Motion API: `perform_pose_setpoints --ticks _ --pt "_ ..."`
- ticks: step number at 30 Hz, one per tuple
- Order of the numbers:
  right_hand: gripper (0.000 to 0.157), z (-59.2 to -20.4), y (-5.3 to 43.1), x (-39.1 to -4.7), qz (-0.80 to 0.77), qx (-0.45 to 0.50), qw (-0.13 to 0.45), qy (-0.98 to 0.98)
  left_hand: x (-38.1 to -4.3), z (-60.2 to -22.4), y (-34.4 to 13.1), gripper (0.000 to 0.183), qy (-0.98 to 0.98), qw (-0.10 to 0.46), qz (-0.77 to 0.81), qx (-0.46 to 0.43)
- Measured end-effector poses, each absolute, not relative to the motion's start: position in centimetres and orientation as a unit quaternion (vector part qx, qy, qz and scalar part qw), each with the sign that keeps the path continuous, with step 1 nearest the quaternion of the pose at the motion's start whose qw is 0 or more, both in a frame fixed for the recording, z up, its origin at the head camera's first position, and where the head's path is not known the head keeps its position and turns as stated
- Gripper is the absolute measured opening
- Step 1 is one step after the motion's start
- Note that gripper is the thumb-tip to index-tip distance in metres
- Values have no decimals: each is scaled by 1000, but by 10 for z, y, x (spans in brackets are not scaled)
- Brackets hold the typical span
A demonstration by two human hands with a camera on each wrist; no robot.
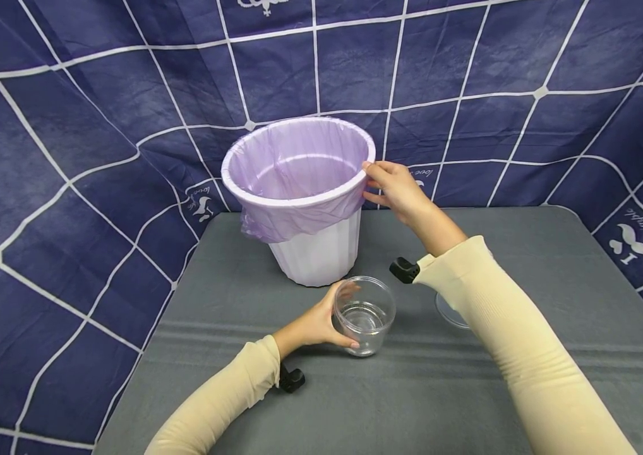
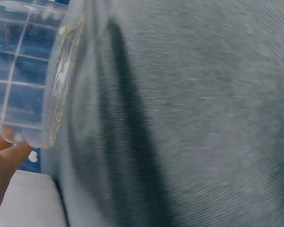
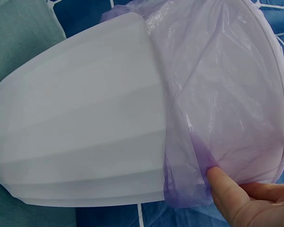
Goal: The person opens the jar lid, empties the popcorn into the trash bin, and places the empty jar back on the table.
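My left hand point(image 1: 318, 321) grips a clear round plastic tub point(image 1: 366, 316) by its side, thumb toward me and fingers round the far side. In the left wrist view the see-through tub point(image 2: 23, 71) shows small yellowish bits along its base edge. Whether it touches the table cannot be told. Behind it stands a white trash bin point(image 1: 321, 256), lined with a thin purple bag point(image 1: 310, 218) folded over the rim. My right hand point(image 1: 398, 189) holds the bin's right rim, thumb on top. In the right wrist view, fingers point(image 3: 225, 187) touch the bag's outer fold.
A clear round lid-like disc point(image 1: 450, 313) lies on the grey-covered table point(image 1: 390, 404), partly hidden by the right sleeve point(image 1: 503, 328). Blue cloth point(image 1: 469, 76) with white grid lines hangs behind and at both sides. Each wrist wears a black device point(image 1: 404, 270).
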State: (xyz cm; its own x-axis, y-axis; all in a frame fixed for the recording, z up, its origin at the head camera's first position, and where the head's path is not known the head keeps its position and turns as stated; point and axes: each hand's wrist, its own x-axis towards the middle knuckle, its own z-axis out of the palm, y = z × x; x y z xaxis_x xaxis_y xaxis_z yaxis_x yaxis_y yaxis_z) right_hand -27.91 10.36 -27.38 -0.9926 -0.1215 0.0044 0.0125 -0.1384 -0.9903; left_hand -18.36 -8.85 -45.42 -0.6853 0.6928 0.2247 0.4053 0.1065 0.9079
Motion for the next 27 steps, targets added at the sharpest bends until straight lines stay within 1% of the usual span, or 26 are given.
perform_pose_setpoints --ticks 7,11,13,17,20,23,27 --pt "39 -274 101 -279 -756 -37 47 652 -170 -442 -88 101 742 143 544 365" --pt "39 -274 100 -280 -754 -38 52 653 -170 -448 -88 103 738 138 549 368" --pt "42 -274 99 -281 -754 -39 53 653 -174 -460 -88 109 738 135 550 366" --pt "44 -275 99 -281 -753 -39 52 655 -181 -480 -91 130 775 135 513 345" --pt "47 -275 98 -280 -747 -42 51 661 -182 -483 -95 137 795 134 489 334" --pt "51 -276 100 -279 -740 -50 46 669 -182 -476 -98 132 786 120 499 345" --pt "61 -278 107 -277 -741 -60 37 668 -181 -458 -99 122 780 90 506 357"
